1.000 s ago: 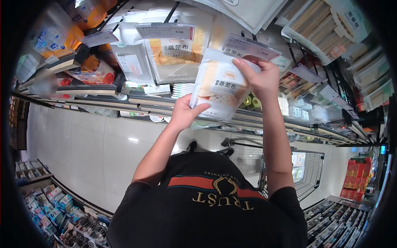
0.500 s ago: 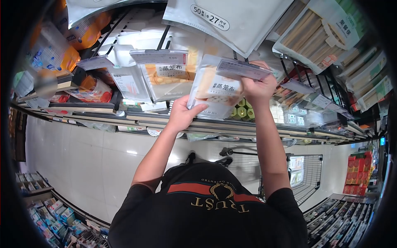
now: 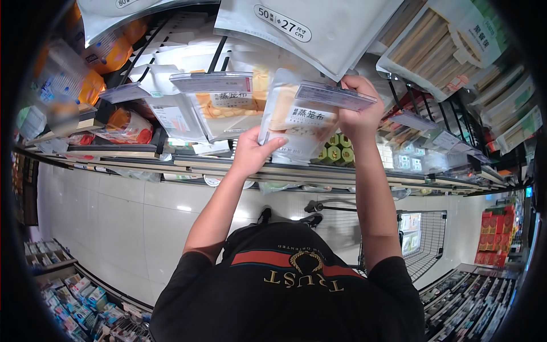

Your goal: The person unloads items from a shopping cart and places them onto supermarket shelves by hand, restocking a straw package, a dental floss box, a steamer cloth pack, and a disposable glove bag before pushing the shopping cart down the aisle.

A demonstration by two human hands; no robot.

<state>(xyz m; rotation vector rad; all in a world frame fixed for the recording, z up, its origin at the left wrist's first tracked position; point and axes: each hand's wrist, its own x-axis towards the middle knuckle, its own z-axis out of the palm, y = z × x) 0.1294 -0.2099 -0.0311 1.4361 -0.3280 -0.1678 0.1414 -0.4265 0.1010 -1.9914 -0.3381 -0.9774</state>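
A pale packet of steamer cloth (image 3: 296,128) hangs tilted at the shelf front, with tan pictures on it. My left hand (image 3: 256,153) grips its lower left edge, thumb on the front and fingers behind. At the packet's upper right side my right hand (image 3: 363,111) is closed, its fingers curled by the end of a clear price tag holder (image 3: 333,96). The holder crosses in front of the packet's top and part of that hand, so the exact grip is partly hidden. Another steamer cloth packet (image 3: 231,111) hangs just left, under its own price tag holder (image 3: 212,82).
Large white packets (image 3: 307,28) overhang from above. Bundled chopsticks (image 3: 436,48) hang at upper right, and orange-wrapped goods (image 3: 114,48) at upper left. Green boxes (image 3: 339,151) lie behind the packet. The shelf edge (image 3: 319,174) runs below my hands. A wire cart (image 3: 427,242) stands to the right.
The packet's lower part has swung slightly, and the view has shifted a little. My right hand's fingers sit a bit higher by the tag holder. My left hand keeps its grip.
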